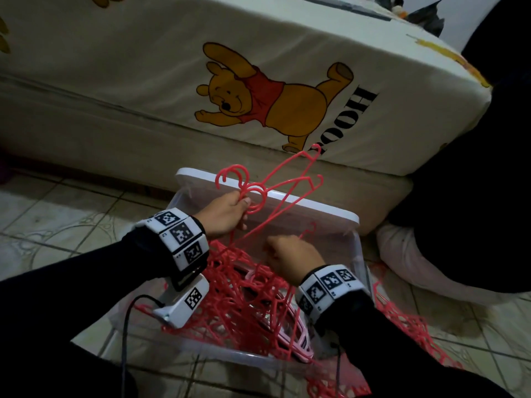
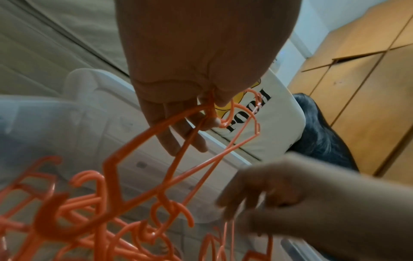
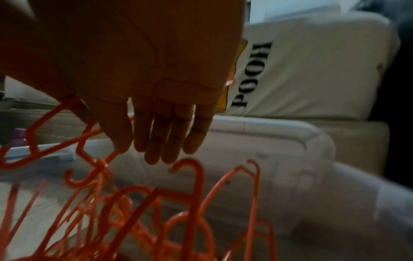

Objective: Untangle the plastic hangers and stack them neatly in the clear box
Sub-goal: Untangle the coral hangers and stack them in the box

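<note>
My left hand [image 1: 227, 214] is raised over the clear box [image 1: 360, 262] and pinches the hooks of two or three red hangers [image 1: 287, 182], whose frames slant up to the right. In the left wrist view the hooks sit between thumb and fingers [image 2: 178, 127]. A tangle of red hangers [image 1: 247, 297] fills the box, with a few pale pink ones underneath. My right hand [image 1: 290, 254] hovers just above the tangle; its fingers [image 3: 156, 141] hang straight and hold nothing, the thumb tip close to one hanger [image 3: 111, 155].
The box's white lid [image 1: 330, 211] leans behind it against a mattress with a bear print [image 1: 258, 81]. More red hangers [image 1: 408, 320] lie on the tiled floor to the right. A pale cushion [image 1: 416, 262] and dark cloth [image 1: 474, 182] lie further right.
</note>
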A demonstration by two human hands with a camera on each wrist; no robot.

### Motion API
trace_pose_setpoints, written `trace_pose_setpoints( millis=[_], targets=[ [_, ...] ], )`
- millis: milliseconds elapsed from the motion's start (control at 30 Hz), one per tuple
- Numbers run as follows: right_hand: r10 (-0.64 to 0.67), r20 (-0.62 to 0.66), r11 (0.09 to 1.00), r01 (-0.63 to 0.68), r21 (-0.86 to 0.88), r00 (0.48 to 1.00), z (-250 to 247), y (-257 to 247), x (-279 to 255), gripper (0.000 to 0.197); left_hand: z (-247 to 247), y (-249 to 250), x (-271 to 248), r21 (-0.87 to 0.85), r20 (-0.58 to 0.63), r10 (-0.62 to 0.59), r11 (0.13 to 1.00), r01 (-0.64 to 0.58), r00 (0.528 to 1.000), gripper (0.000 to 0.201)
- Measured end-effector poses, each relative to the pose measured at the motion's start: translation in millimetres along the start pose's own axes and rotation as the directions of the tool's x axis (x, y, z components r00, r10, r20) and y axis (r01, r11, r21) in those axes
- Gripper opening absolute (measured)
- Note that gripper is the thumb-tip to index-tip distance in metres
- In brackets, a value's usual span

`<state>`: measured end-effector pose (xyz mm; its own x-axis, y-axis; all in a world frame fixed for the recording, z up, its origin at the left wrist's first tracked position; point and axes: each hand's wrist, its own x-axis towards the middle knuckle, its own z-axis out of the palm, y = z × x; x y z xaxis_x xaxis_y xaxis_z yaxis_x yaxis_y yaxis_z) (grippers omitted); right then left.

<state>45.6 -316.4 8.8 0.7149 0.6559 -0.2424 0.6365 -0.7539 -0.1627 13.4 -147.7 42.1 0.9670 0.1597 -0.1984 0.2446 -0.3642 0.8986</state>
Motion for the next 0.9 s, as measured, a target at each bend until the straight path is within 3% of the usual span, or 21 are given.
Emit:
trace_pose_setpoints(
  millis=[267,433,600,767,900],
  targets=[
    [0.135,0.003,0.967,-0.132,0.217,0.991,23,-9,21,0.019,6,2,-2,-0.026,0.014,-0.016,1.0,0.016,1.0,0.021],
    [0.258,-0.07,0.901,-0.214,0.377,0.963,32,-9,29,0.023,8,4,-2,-0.177,-0.028,-0.068,0.982,0.062,0.997,0.018],
    [0.353,-0.056,0.782,-0.262,0.565,0.934,39,-8,33,0.02,10,3,1,-0.273,-0.052,-0.119,0.957,0.101,0.991,0.019],
    [0.337,-0.072,0.799,-0.245,0.55,0.939,45,-9,32,0.016,12,3,-1,-0.367,0.002,-0.175,0.916,0.164,0.984,0.031],
    [0.298,-0.076,0.83,-0.219,0.512,0.952,44,-7,31,0.033,12,5,-2,-0.418,-0.004,-0.173,0.895,0.156,0.985,0.026]
  ],
)
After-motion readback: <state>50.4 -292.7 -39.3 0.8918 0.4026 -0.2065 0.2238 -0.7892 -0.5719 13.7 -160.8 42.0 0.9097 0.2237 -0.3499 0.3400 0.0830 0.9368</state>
